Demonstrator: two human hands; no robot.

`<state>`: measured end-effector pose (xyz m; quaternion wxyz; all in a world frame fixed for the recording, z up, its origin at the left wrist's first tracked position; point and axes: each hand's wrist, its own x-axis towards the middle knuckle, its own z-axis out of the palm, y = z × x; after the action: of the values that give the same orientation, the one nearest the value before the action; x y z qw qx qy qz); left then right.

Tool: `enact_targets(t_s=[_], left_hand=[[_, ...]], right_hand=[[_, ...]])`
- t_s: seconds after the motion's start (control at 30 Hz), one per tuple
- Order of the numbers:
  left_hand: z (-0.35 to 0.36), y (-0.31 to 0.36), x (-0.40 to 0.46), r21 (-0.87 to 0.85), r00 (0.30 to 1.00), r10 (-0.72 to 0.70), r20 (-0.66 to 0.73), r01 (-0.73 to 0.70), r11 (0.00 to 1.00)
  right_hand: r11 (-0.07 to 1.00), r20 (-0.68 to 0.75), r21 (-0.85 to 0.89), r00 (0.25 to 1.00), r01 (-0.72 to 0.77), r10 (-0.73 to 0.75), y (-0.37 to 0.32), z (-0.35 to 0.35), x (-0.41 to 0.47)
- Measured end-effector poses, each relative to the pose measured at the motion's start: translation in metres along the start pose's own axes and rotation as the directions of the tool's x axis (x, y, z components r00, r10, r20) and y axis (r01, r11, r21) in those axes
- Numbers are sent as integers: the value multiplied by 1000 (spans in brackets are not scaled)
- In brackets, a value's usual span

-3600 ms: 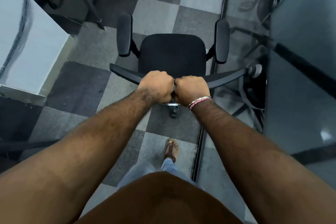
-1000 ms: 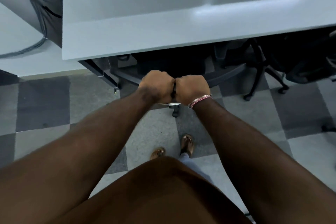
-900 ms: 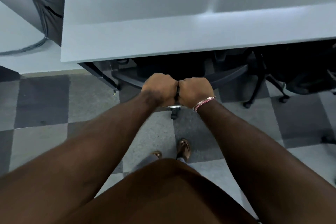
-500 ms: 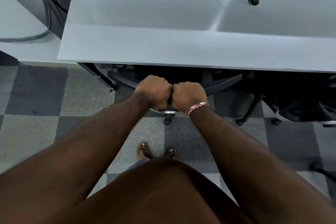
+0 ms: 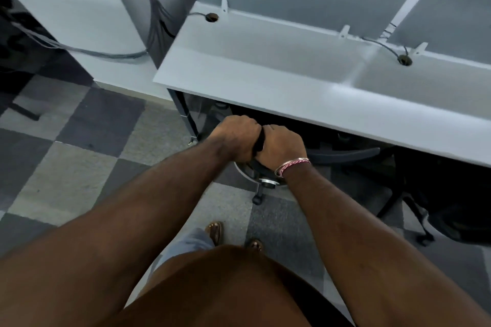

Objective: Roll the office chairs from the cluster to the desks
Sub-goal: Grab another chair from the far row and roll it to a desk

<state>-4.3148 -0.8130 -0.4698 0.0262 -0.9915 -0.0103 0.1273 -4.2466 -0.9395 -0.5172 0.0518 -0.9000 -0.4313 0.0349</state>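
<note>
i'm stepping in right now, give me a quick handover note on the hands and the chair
Left hand and right hand: both grip the top edge of the chair backrest, fists side by side.
Chair: seat is tucked under the white desk; only the backrest edge, one armrest and a caster show.
Another chair sits under the desk to the right.
Done: this chair is at its desk.
Left: let go, go back for the next chair; the cluster is out of view.
</note>
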Motion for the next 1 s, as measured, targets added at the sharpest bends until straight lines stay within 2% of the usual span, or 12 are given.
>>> enact_targets(t_s=[0.3, 0.53, 0.8, 1.0], left_hand=[[-10, -120, -103, -145, 951, -302, -64, 291, 946], [25, -270, -219, -244, 842, -537, -48, 511, 824], [55, -445, -378, -269, 648, -760, -42, 725, 634], [80, -545, -484, -275, 419, -908, -24, 870, 409]], right_hand=[[973, -1, -11, 973, 229, -230, -142, -32, 72], [910, 17, -25, 910, 415, -415, -333, -24, 143], [780, 1, -30, 781, 625, -625, -575, -20, 206], [612, -18, -44, 612, 790, -791, -742, -6, 247]])
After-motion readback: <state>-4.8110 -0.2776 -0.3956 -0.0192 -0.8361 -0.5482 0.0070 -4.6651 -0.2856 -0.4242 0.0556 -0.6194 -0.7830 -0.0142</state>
